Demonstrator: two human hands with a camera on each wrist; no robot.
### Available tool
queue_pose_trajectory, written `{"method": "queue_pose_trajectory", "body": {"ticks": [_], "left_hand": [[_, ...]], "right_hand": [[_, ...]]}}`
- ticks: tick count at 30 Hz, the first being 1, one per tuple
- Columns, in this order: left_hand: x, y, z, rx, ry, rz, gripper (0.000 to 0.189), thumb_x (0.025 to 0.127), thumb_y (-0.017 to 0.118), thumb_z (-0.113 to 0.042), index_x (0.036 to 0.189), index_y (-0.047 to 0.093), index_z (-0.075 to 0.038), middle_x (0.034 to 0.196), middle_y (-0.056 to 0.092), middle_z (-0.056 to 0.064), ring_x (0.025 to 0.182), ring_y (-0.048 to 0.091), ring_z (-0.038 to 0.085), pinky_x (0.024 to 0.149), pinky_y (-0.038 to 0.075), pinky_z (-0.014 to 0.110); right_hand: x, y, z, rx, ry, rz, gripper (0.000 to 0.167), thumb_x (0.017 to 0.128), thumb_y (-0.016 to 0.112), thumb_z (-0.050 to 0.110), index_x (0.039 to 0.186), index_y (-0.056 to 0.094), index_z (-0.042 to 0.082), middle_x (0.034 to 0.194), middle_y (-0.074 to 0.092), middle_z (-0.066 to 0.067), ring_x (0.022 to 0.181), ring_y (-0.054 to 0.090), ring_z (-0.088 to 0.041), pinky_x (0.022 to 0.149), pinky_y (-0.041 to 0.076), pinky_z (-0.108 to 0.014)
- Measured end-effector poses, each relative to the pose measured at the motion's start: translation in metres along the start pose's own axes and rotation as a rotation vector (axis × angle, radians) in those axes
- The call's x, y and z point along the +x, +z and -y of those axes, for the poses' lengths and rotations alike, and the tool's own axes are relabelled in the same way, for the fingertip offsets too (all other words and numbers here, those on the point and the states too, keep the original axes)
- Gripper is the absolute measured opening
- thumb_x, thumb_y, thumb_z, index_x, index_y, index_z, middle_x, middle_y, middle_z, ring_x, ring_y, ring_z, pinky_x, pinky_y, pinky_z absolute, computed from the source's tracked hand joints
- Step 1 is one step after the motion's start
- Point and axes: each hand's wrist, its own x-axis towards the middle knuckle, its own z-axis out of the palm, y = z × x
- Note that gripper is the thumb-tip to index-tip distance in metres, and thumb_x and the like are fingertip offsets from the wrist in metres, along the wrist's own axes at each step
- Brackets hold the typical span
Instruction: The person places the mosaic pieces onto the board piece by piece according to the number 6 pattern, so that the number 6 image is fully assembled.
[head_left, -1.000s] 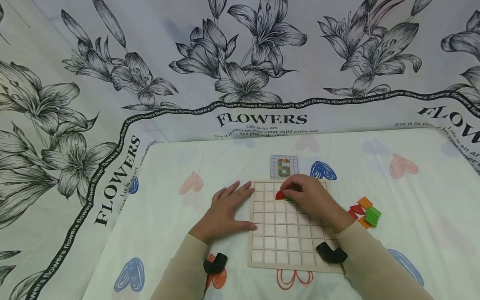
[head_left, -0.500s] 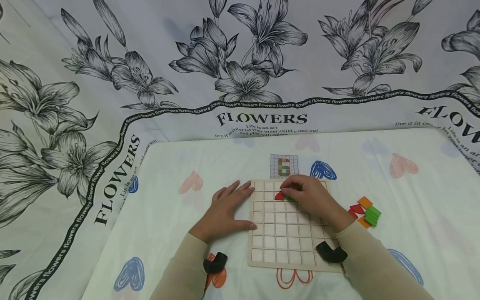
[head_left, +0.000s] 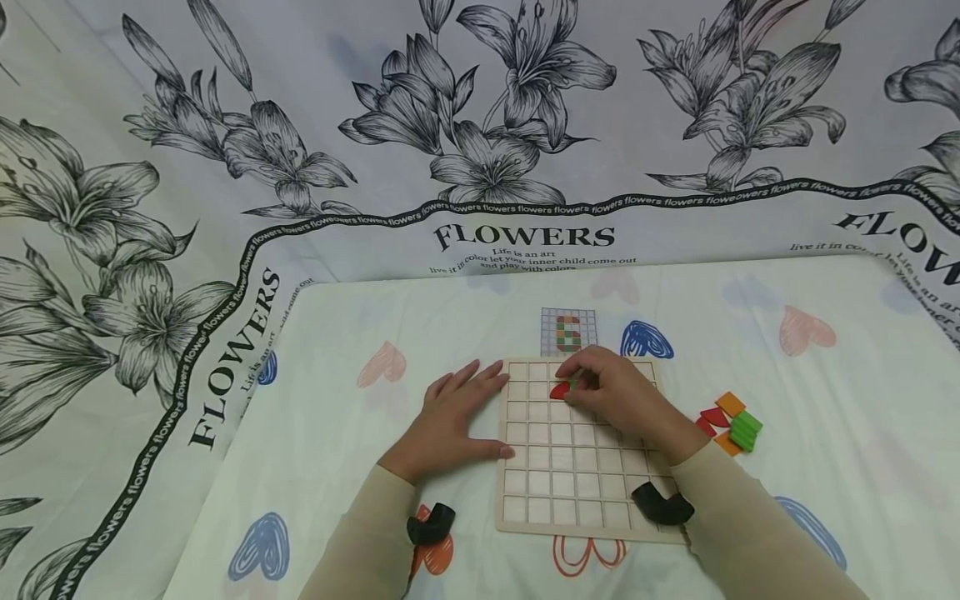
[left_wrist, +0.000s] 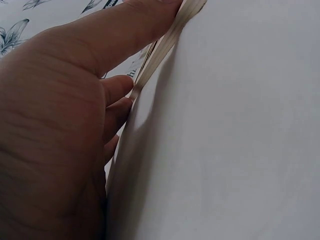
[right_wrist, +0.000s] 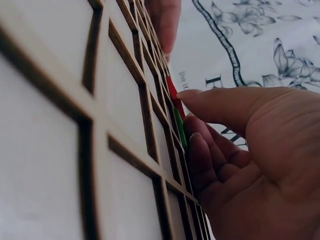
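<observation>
The wooden grid board [head_left: 562,486] lies flat on the table. My left hand [head_left: 448,427] is spread at its left side, thumb and fingertips touching the edge; the left wrist view shows the same board rim [left_wrist: 161,54]. Over the upper cells, my right hand [head_left: 626,396] has its thumb and index finger at a red curved-edged tile [head_left: 558,390]. Seen from the right wrist, the thumb tip meets this red tile [right_wrist: 172,88]. A green tile [right_wrist: 180,129] sits beside it, close to the other curled fingers and mostly hidden from the head view.
Behind the board lies a small grid card [head_left: 567,332] with a coloured figure 6. Loose orange [head_left: 730,405], red [head_left: 715,417] and green tiles [head_left: 745,432] are heaped right of the board. A flower-printed cloth [head_left: 525,167] hangs at the back.
The red tile first lies lower and flatter at its cell as the right fingers lift slightly, then the thumb and index finger spread around it. The left hand stays still.
</observation>
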Motion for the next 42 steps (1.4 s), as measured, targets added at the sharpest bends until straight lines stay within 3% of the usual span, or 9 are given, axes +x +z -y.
{"method": "queue_pose_trajectory", "body": {"ticks": [17,22,27,30,34,42], "left_hand": [[0.0,-0.001,-0.001,-0.004,0.004,-0.002,0.102,0.087,0.076,-0.076,0.172,0.037,-0.033,0.177,0.019,-0.024,0.164,0.004,0.01,0.127,0.005,0.05],[-0.001,-0.001,-0.001,-0.01,0.005,-0.005,0.102,0.087,0.077,-0.074,0.171,0.039,-0.032,0.177,0.019,-0.023,0.164,0.005,0.01,0.127,0.006,0.05],[-0.001,-0.001,-0.001,-0.006,0.004,-0.009,0.102,0.086,0.078,-0.074,0.171,0.039,-0.032,0.177,0.02,-0.023,0.164,0.005,0.01,0.127,0.006,0.051],[-0.001,-0.001,-0.001,-0.004,0.004,-0.009,0.103,0.086,0.078,-0.074,0.171,0.039,-0.032,0.177,0.02,-0.022,0.164,0.005,0.01,0.127,0.007,0.052],[0.0,-0.001,-0.002,-0.002,0.003,-0.006,0.103,0.087,0.078,-0.074,0.172,0.038,-0.032,0.177,0.02,-0.021,0.164,0.005,0.011,0.127,0.007,0.052],[0.0,-0.002,-0.002,-0.004,-0.005,0.0,0.102,0.087,0.077,-0.075,0.172,0.038,-0.033,0.176,0.019,-0.024,0.164,0.004,0.009,0.127,0.006,0.051]], "right_hand": [[0.001,0.001,0.001,-0.041,0.012,-0.01,0.011,0.105,0.075,0.013,0.115,0.077,0.015,0.104,0.068,0.004,0.092,0.062,-0.019,0.085,0.054,-0.042],[0.001,0.0,0.0,0.036,0.009,-0.03,0.012,0.11,0.069,0.021,0.116,0.078,0.015,0.103,0.069,0.002,0.091,0.061,-0.023,0.083,0.053,-0.044],[0.001,-0.002,0.001,0.136,0.011,-0.057,0.026,0.114,0.061,0.031,0.12,0.075,0.01,0.101,0.07,-0.004,0.091,0.061,-0.026,0.084,0.05,-0.047],[0.0,-0.004,0.003,0.189,0.016,-0.07,0.034,0.116,0.055,0.035,0.123,0.074,0.007,0.108,0.072,-0.007,0.096,0.063,-0.027,0.089,0.052,-0.049],[-0.001,-0.007,0.005,0.297,0.005,-0.075,0.043,0.119,0.046,0.034,0.128,0.071,0.0,0.12,0.073,-0.011,0.104,0.067,-0.031,0.094,0.056,-0.044],[-0.005,-0.013,0.012,0.453,-0.046,-0.055,0.06,0.121,0.031,0.043,0.138,0.062,-0.005,0.123,0.07,-0.016,0.111,0.071,-0.035,0.092,0.059,-0.035]]}}
